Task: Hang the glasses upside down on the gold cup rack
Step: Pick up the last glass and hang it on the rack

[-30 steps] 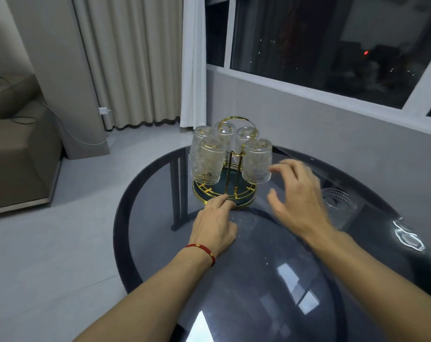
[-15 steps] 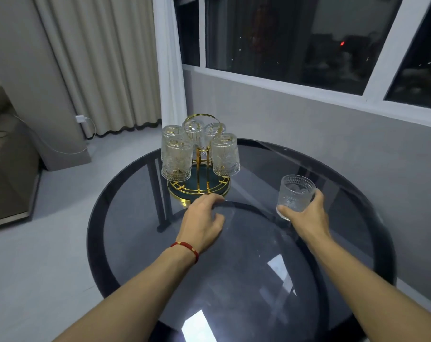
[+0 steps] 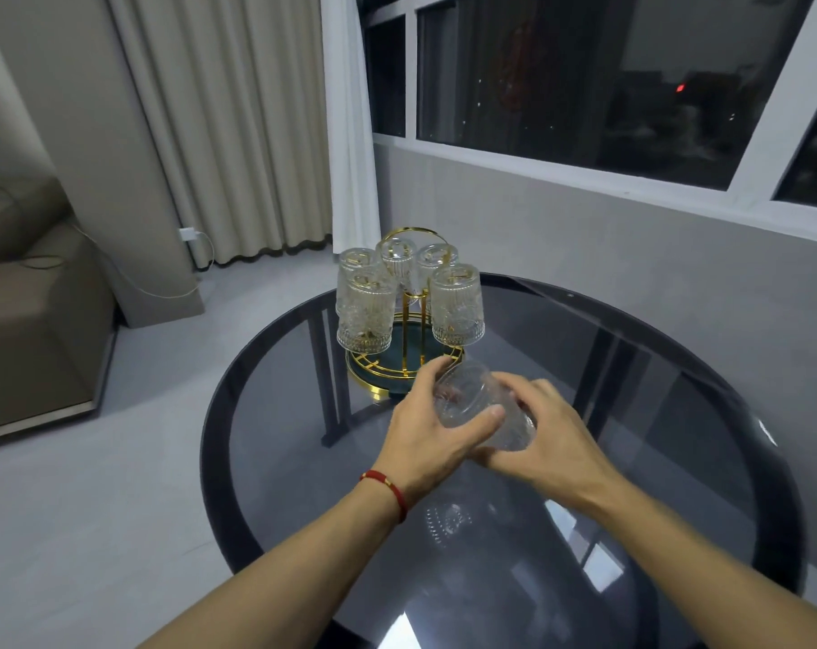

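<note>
Glass (image 3: 483, 409) in both hands' grip, 5 glasses (image 3: 457, 311) on rack (image 3: 399, 367)

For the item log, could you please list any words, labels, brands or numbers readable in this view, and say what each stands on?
None can be read.
The held glass, the hung glasses and the gold cup rack show only embossed pattern and bare metal.
The red bracelet has a small gold piece, too small to show any mark.

Head-worn camera looks forward and down over the table (image 3: 266, 395).
</note>
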### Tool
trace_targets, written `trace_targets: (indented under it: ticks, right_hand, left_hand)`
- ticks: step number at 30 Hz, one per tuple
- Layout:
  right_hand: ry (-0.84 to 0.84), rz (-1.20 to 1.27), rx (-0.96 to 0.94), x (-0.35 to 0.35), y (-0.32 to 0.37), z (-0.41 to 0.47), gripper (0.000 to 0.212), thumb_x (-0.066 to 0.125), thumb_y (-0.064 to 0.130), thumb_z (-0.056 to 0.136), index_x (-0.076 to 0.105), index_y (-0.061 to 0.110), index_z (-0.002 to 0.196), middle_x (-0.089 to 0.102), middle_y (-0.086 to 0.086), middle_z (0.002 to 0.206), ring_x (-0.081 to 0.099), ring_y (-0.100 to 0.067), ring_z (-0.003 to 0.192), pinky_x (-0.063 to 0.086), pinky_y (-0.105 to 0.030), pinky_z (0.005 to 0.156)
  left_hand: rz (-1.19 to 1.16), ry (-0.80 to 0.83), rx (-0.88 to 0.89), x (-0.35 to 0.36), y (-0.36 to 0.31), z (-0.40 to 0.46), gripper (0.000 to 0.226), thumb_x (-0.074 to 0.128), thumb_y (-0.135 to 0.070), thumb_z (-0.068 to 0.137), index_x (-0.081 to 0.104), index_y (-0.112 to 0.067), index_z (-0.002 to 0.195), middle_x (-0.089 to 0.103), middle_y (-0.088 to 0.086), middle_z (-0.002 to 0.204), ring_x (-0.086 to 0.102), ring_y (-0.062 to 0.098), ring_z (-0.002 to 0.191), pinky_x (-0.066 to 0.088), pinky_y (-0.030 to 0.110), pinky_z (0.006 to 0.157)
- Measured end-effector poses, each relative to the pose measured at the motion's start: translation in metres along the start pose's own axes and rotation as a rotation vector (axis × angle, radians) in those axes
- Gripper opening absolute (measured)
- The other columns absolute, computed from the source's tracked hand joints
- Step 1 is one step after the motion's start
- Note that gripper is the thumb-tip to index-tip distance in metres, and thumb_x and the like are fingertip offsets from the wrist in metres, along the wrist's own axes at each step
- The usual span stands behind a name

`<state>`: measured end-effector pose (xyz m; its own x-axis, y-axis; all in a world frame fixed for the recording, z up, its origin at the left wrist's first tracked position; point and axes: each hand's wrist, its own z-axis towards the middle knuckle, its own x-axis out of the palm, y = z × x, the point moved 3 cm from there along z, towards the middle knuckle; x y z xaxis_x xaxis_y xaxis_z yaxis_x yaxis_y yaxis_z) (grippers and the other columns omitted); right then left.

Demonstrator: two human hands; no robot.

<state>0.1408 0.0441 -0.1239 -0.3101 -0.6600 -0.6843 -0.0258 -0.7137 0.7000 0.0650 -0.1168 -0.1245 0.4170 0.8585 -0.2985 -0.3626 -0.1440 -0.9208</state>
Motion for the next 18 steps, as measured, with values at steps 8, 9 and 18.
trace_targets:
  ticks: [8, 9, 18]
  right_hand:
    - [0.141, 0.925, 0.281, 0.012, 0.002, 0.001, 0.049, 0.066, 0.045, 0.095, 0.064, 0.021, 0.138, 0.076, -0.011, 0.132, 0.074, -0.033, 0.118, 0.061, -0.052, 0.096]
    - [0.110, 0.954, 0.274, 0.014, 0.005, 0.001, 0.045, 0.064, 0.042, 0.097, 0.066, 0.017, 0.135, 0.077, -0.013, 0.129, 0.075, -0.034, 0.117, 0.063, -0.049, 0.093]
    - [-0.321, 0.234, -0.001, -0.012, 0.060, 0.024, 0.064, 0.074, 0.032, 0.095, 0.049, 0.029, 0.153, 0.062, -0.001, 0.141, 0.061, -0.020, 0.129, 0.052, -0.049, 0.109]
  left_hand:
    - [-0.551, -0.103, -0.222, -0.012, -0.002, 0.008, 0.063, 0.080, -0.027, 0.086, 0.046, -0.018, 0.137, 0.054, 0.014, 0.135, 0.070, 0.020, 0.106, 0.064, 0.038, 0.067]
    - [-0.549, -0.081, -0.214, -0.013, -0.002, 0.009, 0.059, 0.079, -0.027, 0.087, 0.046, -0.020, 0.136, 0.053, 0.013, 0.136, 0.070, 0.016, 0.104, 0.063, 0.036, 0.066]
    - [0.099, -0.180, -0.038, -0.045, 0.027, 0.022, 0.043, 0.044, -0.045, 0.099, 0.056, -0.026, 0.136, 0.060, -0.005, 0.131, 0.053, 0.016, 0.124, 0.044, 0.044, 0.109]
